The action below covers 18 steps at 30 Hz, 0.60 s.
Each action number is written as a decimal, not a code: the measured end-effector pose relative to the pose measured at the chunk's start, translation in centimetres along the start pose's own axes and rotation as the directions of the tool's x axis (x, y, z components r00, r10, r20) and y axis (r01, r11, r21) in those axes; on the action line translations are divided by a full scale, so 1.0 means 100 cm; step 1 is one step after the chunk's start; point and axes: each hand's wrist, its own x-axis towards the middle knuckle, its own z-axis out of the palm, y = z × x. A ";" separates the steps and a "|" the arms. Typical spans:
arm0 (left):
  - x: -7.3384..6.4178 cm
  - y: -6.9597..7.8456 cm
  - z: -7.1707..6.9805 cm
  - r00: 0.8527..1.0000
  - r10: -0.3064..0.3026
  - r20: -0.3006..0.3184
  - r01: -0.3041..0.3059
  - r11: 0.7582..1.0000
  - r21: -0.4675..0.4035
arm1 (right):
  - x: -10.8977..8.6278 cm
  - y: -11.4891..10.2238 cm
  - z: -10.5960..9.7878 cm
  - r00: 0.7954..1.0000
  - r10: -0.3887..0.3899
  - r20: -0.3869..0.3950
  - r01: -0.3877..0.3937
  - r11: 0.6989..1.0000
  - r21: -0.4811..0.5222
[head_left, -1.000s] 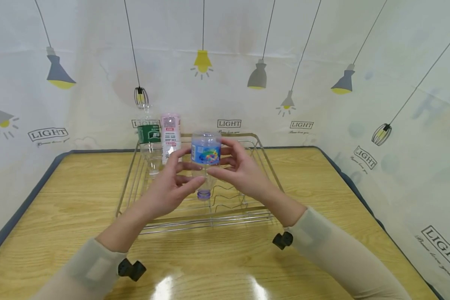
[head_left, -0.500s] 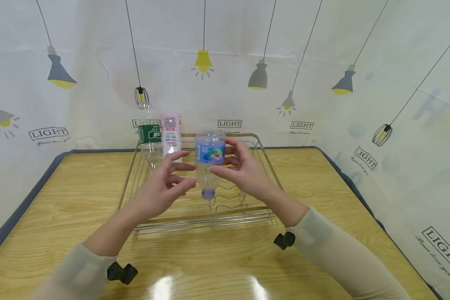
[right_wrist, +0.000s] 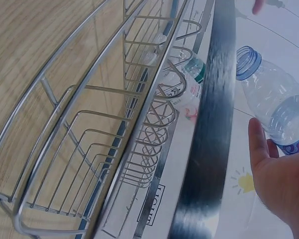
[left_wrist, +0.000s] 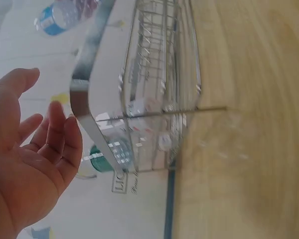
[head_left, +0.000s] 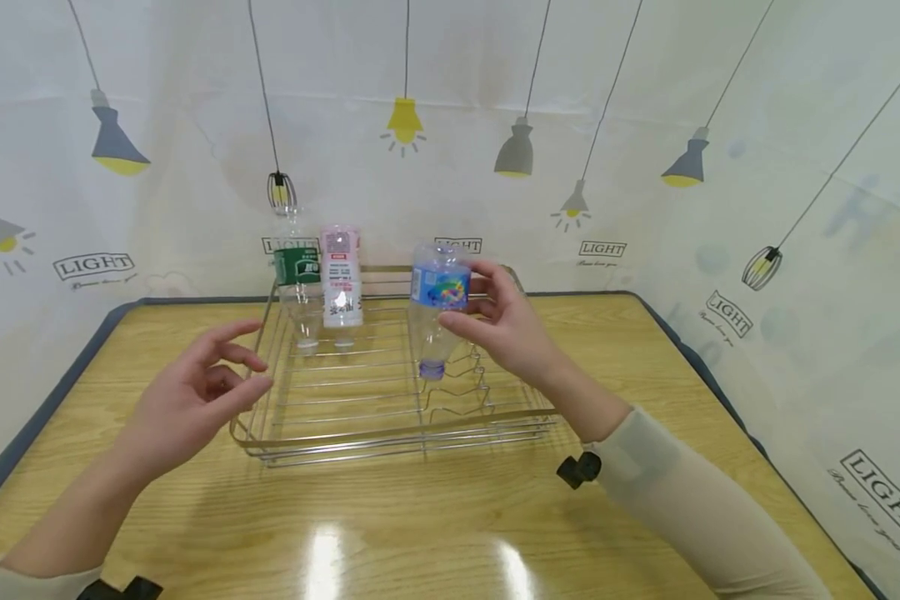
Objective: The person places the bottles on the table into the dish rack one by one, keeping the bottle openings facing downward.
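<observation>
In the head view my right hand (head_left: pixel 506 321) grips a clear plastic bottle (head_left: pixel 431 333) with a blue label, its neck pointing down over the wire dish rack (head_left: pixel 390 435). The right wrist view shows the bottle's uncapped neck (right_wrist: pixel 248 62) above the rack's rim. My left hand (head_left: pixel 195 396) is held off the rack's left side, fingers loosely bent with nothing in them. A clear bottle with a green label (head_left: pixel 297 267) and a pink-and-white bottle (head_left: pixel 342 279) stand in the back left of the rack.
The rack sits on a wooden table (head_left: pixel 390 517) with a dark edge. Behind it hangs a pale cloth (head_left: pixel 465 50) printed with lamps. Wavy wire dividers (head_left: pixel 457 400) run along the rack's right half.
My left hand has let go of the blue-labelled bottle and drawn back to the left. The right hand has carried the bottle slightly right and up.
</observation>
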 end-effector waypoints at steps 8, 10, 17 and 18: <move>-0.020 -0.033 -0.010 0.993 -0.093 0.070 0.083 0.987 0.135 | 0.005 -0.001 -0.001 0.999 0.032 -0.019 -0.033 0.999 -0.009; -0.023 -0.038 -0.009 0.992 -0.092 0.087 0.078 0.986 0.151 | 0.008 -0.001 -0.001 0.999 0.037 -0.021 -0.038 0.999 -0.012; -0.030 -0.044 -0.007 0.992 -0.103 0.076 0.086 0.976 0.198 | 0.023 -0.013 0.002 0.999 0.031 -0.039 -0.032 0.999 -0.018; -0.030 -0.045 -0.007 0.992 -0.105 0.066 0.090 0.976 0.200 | 0.025 -0.015 0.004 0.999 0.029 -0.044 -0.030 0.999 -0.018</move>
